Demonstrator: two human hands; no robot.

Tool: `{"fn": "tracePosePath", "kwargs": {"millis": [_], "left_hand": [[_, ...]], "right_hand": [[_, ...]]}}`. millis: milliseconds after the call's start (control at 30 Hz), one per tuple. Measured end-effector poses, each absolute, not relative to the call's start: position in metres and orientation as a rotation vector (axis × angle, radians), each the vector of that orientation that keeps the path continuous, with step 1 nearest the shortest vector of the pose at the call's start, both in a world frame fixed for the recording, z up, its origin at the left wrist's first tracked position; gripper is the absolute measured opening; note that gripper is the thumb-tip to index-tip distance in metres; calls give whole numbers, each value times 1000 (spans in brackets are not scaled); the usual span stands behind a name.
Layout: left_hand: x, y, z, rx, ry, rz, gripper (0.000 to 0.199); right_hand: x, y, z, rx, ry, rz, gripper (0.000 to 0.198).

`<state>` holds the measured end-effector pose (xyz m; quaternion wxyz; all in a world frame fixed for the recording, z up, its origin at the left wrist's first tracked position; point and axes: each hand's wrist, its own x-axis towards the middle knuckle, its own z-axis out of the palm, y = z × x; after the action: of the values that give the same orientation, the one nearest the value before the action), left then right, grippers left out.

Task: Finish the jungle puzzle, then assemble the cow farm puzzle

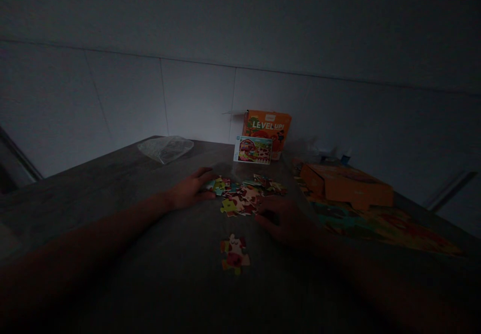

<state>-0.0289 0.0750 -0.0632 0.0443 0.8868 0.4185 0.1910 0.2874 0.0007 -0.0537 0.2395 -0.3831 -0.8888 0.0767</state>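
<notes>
A loose pile of puzzle pieces (244, 198) lies in the middle of the dim grey table. At the pile's left edge is my left hand (193, 189), its fingers stretched out and apart beside the pieces. My right hand (283, 218) rests at the pile's right side with fingers bent and a gap between thumb and forefinger. I see nothing held in it. Nearer to me, apart from the pile, lies a small joined puzzle section (235, 255) showing a pink-nosed animal's face.
A picture card (253, 150) leans on an upright orange box (280, 128) by the wall. On the right, another orange box (358, 186) stands by a colourful assembled puzzle (398, 228). A clear plastic bag (165, 147) lies at the back left.
</notes>
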Motion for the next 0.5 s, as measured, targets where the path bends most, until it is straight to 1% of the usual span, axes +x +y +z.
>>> {"fn": "tracePosePath", "kwargs": {"millis": [67, 100, 200, 267, 500], "left_hand": [[-27, 70, -59, 2811, 1113, 597, 38], [-26, 67, -57, 2873, 990, 592, 36], [-20, 61, -54, 2985, 657, 523, 49], [-16, 59, -54, 2983, 578, 484, 57], [-16, 59, -51, 2932, 779, 395, 73]], "right_hand": [[286, -2, -52, -991, -2476, 193, 11], [285, -4, -51, -964, -2495, 193, 10], [284, -5, -51, -894, -2528, 190, 9], [284, -5, -51, -867, -2548, 202, 11], [286, -3, -56, -879, -2523, 245, 10]]}}
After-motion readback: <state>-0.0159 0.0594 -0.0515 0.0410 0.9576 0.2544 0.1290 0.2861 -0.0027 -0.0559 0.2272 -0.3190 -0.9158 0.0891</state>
